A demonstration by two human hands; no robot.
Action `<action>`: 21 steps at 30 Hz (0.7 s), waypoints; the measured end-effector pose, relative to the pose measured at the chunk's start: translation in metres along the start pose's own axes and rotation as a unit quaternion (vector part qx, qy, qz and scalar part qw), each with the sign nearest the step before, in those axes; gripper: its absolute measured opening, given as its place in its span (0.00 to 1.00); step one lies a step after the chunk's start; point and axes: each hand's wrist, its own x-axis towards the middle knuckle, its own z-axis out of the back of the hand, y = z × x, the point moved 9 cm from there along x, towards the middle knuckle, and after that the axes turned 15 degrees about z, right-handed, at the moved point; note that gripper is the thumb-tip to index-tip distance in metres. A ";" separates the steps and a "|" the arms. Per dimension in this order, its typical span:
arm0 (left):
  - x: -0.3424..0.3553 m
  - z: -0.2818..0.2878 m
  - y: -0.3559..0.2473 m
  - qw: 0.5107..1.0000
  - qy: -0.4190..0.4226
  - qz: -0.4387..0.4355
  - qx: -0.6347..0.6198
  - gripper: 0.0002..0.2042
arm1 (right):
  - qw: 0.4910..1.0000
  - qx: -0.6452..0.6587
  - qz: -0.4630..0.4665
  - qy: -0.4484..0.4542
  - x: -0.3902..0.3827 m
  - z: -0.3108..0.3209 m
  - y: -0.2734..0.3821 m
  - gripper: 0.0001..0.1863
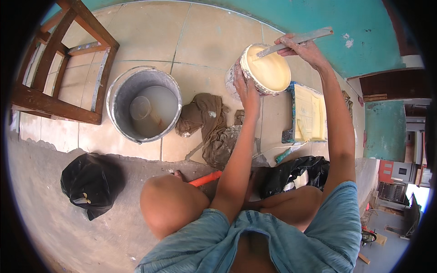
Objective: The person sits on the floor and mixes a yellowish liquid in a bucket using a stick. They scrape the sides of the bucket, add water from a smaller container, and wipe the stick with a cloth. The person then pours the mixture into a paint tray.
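Observation:
A paint bucket (231, 79) of cream-yellow paint (268, 70) is tilted toward me over the tiles. My left hand (246, 89) grips its near left side, fingers wrapped on the wall. In my right hand (304, 49) is a flat, paint-smeared stir stick (314, 35), its lower end inside the bucket near the paint's far edge. Right of the bucket lies a paint tray (309, 111) coated with the same yellow, and a roller with a green handle (291, 152) rests at its near side.
A grey bucket (114, 100) of cloudy water holds a clear cup (140, 108). Beside it lies a crumpled brown rag (211, 123). A wooden stool frame (59, 102) stands far left. Black plastic bags (92, 184) sit near my legs. A teal wall (327, 18) rises behind.

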 end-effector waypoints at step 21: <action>-0.010 0.011 0.013 0.991 -0.064 0.059 -0.105 0.16 | 0.992 -0.068 -0.080 0.076 -0.071 0.020 -0.004 0.14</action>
